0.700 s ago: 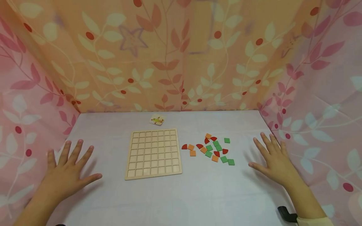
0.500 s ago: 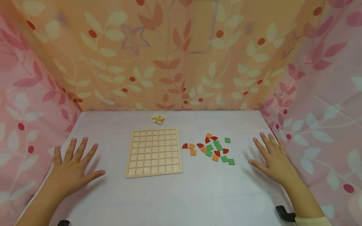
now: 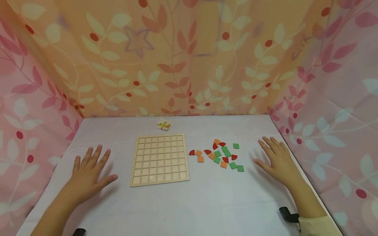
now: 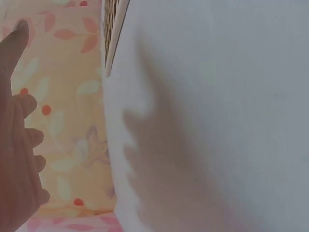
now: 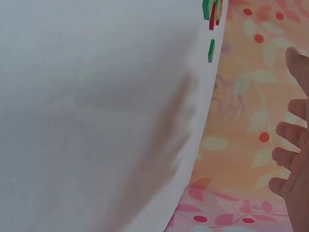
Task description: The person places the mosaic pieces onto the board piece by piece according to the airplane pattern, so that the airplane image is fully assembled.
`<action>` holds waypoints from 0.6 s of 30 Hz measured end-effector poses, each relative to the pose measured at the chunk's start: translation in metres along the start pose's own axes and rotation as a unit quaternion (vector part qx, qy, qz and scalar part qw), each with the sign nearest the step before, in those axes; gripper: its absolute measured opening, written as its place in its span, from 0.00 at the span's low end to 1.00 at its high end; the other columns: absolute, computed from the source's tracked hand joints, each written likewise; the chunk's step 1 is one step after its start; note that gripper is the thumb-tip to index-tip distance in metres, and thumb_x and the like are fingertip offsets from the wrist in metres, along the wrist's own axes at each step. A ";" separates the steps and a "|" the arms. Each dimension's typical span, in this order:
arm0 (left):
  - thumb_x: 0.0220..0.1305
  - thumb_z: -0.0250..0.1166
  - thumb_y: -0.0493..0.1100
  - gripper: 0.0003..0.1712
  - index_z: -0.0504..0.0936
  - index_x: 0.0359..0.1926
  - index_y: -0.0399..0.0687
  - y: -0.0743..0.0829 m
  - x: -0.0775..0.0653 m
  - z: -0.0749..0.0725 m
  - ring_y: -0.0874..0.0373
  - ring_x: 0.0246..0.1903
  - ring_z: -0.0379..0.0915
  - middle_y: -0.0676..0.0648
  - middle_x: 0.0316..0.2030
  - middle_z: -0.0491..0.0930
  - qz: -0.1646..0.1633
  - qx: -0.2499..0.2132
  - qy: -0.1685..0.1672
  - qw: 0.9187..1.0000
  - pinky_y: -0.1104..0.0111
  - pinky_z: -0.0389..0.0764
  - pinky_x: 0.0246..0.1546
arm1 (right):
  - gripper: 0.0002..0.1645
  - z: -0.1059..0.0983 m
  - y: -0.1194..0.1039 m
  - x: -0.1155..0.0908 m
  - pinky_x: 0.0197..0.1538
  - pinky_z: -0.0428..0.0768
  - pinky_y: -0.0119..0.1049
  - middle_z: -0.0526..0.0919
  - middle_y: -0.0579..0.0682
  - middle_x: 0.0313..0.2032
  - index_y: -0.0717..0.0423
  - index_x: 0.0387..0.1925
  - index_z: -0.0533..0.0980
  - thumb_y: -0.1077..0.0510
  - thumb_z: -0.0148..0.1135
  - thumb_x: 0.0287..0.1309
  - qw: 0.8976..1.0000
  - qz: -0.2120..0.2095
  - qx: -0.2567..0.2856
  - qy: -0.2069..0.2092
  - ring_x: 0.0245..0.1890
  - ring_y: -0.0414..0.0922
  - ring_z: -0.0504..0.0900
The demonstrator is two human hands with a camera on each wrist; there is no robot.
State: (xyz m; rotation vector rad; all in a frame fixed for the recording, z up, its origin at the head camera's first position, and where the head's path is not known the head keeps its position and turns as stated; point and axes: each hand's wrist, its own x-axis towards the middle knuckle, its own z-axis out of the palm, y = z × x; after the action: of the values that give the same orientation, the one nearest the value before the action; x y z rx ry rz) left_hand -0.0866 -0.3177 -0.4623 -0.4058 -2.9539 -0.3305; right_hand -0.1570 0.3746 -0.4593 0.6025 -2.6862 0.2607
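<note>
Hands, two, both unladen, well apart. Your left hand (image 3: pixel 88 180) hung with fingers straight and spread, left of the wooden board (image 3: pixel 153 164); your right hand (image 3: pixel 276 162), likewise spread, hung right of the loose pieces.

Pieces, loose, between board and right hand: orange squares (image 3: pixel 200 159), green squares (image 3: pixel 236 146) and red wedges (image 3: pixel 192 152) (one wedge just beside the board's edge). Card, one, printed (image 3: pixel 163 125), lay askew behind the board.

Hazards, as judged. The pieces looked thin and crowded, so a fingertip reaching for one could have nudged its neighbours. Your cuff (image 3: pixel 317 226) or the black fitting (image 3: pixel 288 215) at your right wrist might have swept some aside had the forearm dropped low. A square let go over a divider could have settled tilted, and a push on the rim could have skidded the board, since nothing visible fixed it.

Surface: worktop (image 3: pixel 165 209), one, pale and flat, faintly creased, apparently cloth-covered; both hands cast soft shadows on it.

Room: back curtain (image 3: pixel 177 59), orange-yellow, leaf-patterned, with a purple star outline; side curtains (image 3: pixel 348 131), pink, leafy, one at either flank. You saw nothing beyond them.
</note>
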 end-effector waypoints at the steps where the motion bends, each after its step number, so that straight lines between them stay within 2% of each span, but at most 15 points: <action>1: 0.66 0.63 0.68 0.57 0.43 0.83 0.54 0.001 0.001 0.001 0.45 0.80 0.14 0.46 0.82 0.29 0.001 -0.012 0.002 1.000 0.41 0.11 0.73 | 0.48 0.001 -0.001 0.001 0.81 0.45 0.62 0.70 0.62 0.71 0.55 0.73 0.68 0.44 0.74 0.54 1.000 0.002 0.004 0.000 0.74 0.65 0.60; 5: 0.67 0.67 0.61 0.56 0.45 0.83 0.50 0.003 0.003 0.005 0.43 0.81 0.22 0.42 0.83 0.36 0.015 -0.073 0.026 0.997 0.41 0.18 0.76 | 0.44 0.002 -0.004 0.007 0.79 0.50 0.64 0.74 0.62 0.67 0.59 0.69 0.71 0.47 0.75 0.55 1.000 0.003 0.020 -0.002 0.71 0.67 0.64; 9: 0.64 0.71 0.52 0.55 0.50 0.82 0.47 0.007 0.005 0.010 0.41 0.81 0.32 0.37 0.81 0.46 0.033 -0.144 0.066 0.987 0.50 0.28 0.81 | 0.42 0.005 -0.006 0.013 0.76 0.56 0.65 0.76 0.61 0.65 0.59 0.68 0.73 0.47 0.75 0.55 0.999 0.014 0.028 -0.005 0.70 0.64 0.66; 12: 0.63 0.73 0.48 0.55 0.51 0.82 0.50 0.011 0.005 0.013 0.39 0.80 0.37 0.38 0.81 0.49 0.032 -0.188 0.077 0.979 0.55 0.34 0.82 | 0.41 0.008 -0.006 0.018 0.73 0.61 0.66 0.76 0.59 0.65 0.58 0.68 0.73 0.47 0.75 0.56 0.999 0.025 0.035 -0.007 0.69 0.62 0.67; 14: 0.64 0.72 0.47 0.55 0.49 0.83 0.53 0.014 0.005 0.014 0.38 0.80 0.38 0.40 0.81 0.48 0.023 -0.210 0.072 0.975 0.51 0.36 0.82 | 0.40 0.009 -0.008 0.021 0.71 0.63 0.67 0.77 0.59 0.64 0.58 0.68 0.73 0.47 0.74 0.57 0.999 0.030 0.045 -0.008 0.68 0.61 0.68; 18: 0.67 0.70 0.46 0.55 0.45 0.83 0.60 0.020 0.005 0.014 0.35 0.79 0.37 0.41 0.82 0.45 -0.002 -0.259 0.048 0.965 0.34 0.39 0.77 | 0.39 0.010 -0.013 0.027 0.70 0.63 0.68 0.77 0.59 0.64 0.57 0.68 0.73 0.46 0.73 0.59 0.997 0.045 0.068 -0.011 0.67 0.62 0.70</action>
State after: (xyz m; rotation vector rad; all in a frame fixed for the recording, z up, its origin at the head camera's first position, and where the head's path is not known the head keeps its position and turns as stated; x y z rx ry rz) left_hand -0.0875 -0.2948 -0.4708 -0.4218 -2.7389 -1.0965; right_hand -0.1771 0.3506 -0.4562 0.5265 -2.7372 0.4683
